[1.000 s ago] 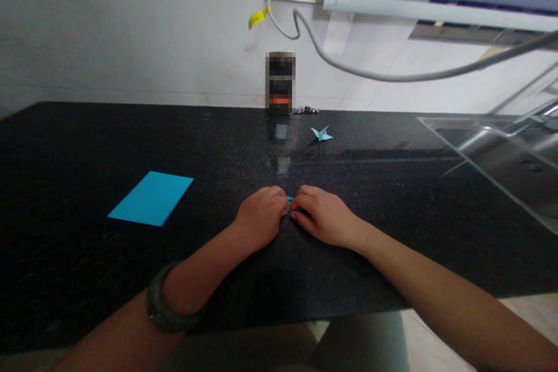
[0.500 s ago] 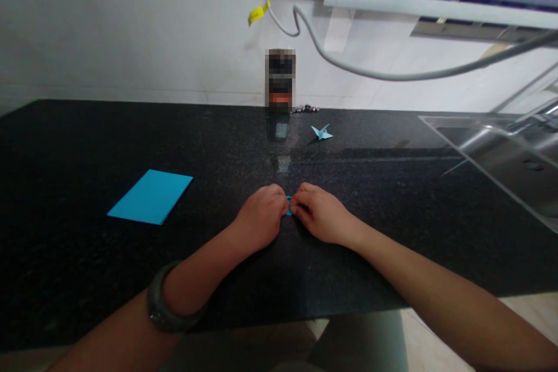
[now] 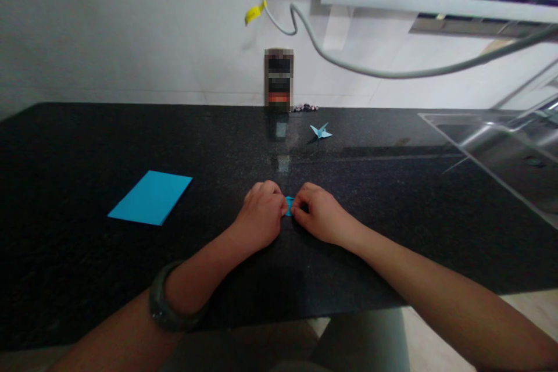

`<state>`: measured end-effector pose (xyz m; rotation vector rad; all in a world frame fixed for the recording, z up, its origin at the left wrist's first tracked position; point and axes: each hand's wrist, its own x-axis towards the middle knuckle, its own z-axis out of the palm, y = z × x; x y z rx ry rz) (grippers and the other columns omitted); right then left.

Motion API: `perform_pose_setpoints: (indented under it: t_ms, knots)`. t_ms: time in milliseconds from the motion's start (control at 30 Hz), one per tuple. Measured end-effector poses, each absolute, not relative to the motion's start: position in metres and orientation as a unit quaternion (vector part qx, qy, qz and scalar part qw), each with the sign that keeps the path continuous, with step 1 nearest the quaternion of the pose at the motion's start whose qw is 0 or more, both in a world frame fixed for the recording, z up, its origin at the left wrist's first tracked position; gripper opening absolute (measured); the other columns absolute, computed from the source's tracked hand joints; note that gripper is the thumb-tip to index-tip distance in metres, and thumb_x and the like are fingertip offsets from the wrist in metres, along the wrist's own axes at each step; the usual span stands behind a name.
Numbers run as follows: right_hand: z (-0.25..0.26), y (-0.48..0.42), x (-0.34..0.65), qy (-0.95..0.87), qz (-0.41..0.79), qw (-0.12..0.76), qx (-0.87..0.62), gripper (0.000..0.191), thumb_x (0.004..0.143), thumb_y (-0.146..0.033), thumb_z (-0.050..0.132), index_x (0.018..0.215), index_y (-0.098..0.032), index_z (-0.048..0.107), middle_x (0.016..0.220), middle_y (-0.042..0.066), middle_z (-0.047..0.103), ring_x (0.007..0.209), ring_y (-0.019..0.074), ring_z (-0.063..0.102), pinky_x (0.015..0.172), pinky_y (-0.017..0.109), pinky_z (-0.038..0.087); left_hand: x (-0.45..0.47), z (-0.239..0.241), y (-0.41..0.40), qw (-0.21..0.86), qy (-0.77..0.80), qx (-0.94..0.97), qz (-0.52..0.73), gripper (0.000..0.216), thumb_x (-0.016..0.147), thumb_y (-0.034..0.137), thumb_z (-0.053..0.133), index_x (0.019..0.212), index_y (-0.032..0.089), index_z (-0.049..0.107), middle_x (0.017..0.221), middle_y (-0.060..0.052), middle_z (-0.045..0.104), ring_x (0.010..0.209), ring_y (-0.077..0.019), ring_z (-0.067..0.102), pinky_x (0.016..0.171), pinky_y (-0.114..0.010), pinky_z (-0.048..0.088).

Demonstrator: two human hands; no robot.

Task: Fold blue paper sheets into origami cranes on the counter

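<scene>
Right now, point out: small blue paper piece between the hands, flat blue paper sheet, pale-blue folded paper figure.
Small blue paper piece (image 3: 289, 206): head view, exposed middle.
Flat blue paper sheet (image 3: 150, 198): head view, top face centre.
Pale-blue folded paper figure (image 3: 321, 132): head view, central body.

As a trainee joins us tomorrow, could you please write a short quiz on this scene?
1. What shows between the left hand and the right hand: (a) a cup, (b) a small blue piece, (c) a spoon?
2. True or false: the flat blue sheet lies to the left of both hands.
3. Which arm wears the dark bangle?

Key: 1. b; 2. true; 3. the left.
</scene>
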<state>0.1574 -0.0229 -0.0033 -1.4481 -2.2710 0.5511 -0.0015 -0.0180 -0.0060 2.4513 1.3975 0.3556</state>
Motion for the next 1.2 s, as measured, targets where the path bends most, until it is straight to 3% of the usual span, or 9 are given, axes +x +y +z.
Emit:
perform_pose_setpoints:
  t_ms: [567, 667, 733, 900, 1033, 1133, 1200]
  knots:
    - [-0.008, -0.025, 0.158, -0.813, 0.169, 0.194, -0.522, 0.008, 0.075, -0.013, 0.055, 0.068, -0.013, 0.059, 0.072, 0.004, 0.052, 0.071, 0.0144, 0.049, 0.066, 0.026, 0.040, -0.003, -0.011, -0.018, 0.174, 0.504, 0.832, 0.155, 0.016, 0.078, 0.015, 0.048, 0.073, 0.016, 0.063, 0.088, -0.007, 0.053, 0.089, -0.0203, 0.046, 0.080, -0.036, 0.041]
    - [-0.010, -0.027, 0.170, -0.867, 0.127, 0.196, -0.440, 0.014, 0.082, -0.017, 0.050, 0.086, -0.013, 0.063, 0.079, 0.006, 0.054, 0.075, 0.0151, 0.049, 0.067, 0.027, 0.039, -0.003, -0.012, -0.020, 0.161, 0.500, 0.836, 0.161, 0.016, 0.078, 0.014, 0.048, 0.074, 0.015, 0.063, 0.087, -0.007, 0.054, 0.088, -0.0203, 0.047, 0.080, -0.036, 0.041]
    - [-0.010, -0.029, 0.178, -0.915, 0.071, 0.164, -0.361, 0.022, 0.087, -0.022, 0.044, 0.085, -0.015, 0.065, 0.073, 0.005, 0.054, 0.071, 0.0156, 0.047, 0.066, 0.028, 0.037, -0.002, -0.013, -0.020, 0.153, 0.497, 0.838, 0.163, 0.016, 0.078, 0.014, 0.048, 0.074, 0.015, 0.063, 0.087, -0.008, 0.054, 0.088, -0.0206, 0.047, 0.079, -0.037, 0.041]
    - [-0.006, -0.032, 0.181, -0.936, -0.003, 0.113, -0.333, 0.027, 0.088, -0.025, 0.042, 0.089, -0.014, 0.066, 0.073, 0.007, 0.055, 0.069, 0.0166, 0.046, 0.065, 0.030, 0.036, -0.004, -0.015, -0.019, 0.137, 0.499, 0.839, 0.168, 0.016, 0.078, 0.014, 0.049, 0.073, 0.015, 0.064, 0.086, -0.007, 0.054, 0.087, -0.0199, 0.048, 0.075, -0.035, 0.042]
    - [-0.004, -0.031, 0.178, -0.939, 0.011, 0.108, -0.326, 0.026, 0.088, -0.024, 0.043, 0.091, -0.013, 0.066, 0.073, 0.006, 0.055, 0.068, 0.0158, 0.047, 0.065, 0.030, 0.036, -0.013, -0.008, -0.021, 0.071, 0.458, 0.870, 0.167, 0.015, 0.080, 0.018, 0.051, 0.076, 0.017, 0.066, 0.087, -0.007, 0.055, 0.086, -0.0197, 0.047, 0.077, -0.035, 0.041]
    - [-0.003, -0.030, 0.179, -0.939, 0.024, 0.115, -0.324, 0.026, 0.088, -0.025, 0.043, 0.091, -0.014, 0.066, 0.073, 0.006, 0.055, 0.068, 0.0156, 0.047, 0.065, 0.029, 0.036, -0.017, -0.002, -0.028, -0.025, 0.384, 0.912, 0.143, 0.023, 0.084, 0.022, 0.046, 0.093, 0.027, 0.066, 0.090, -0.006, 0.057, 0.089, -0.0216, 0.045, 0.080, -0.040, 0.039]
    - [-0.004, -0.029, 0.180, -0.938, 0.025, 0.117, -0.325, 0.026, 0.088, -0.025, 0.044, 0.090, -0.014, 0.067, 0.073, 0.006, 0.054, 0.068, 0.0157, 0.047, 0.065, 0.029, 0.036, -0.018, -0.001, -0.033, -0.056, 0.375, 0.918, 0.115, 0.025, 0.086, 0.023, 0.042, 0.095, 0.025, 0.066, 0.089, -0.006, 0.057, 0.088, -0.0215, 0.045, 0.081, -0.041, 0.038]
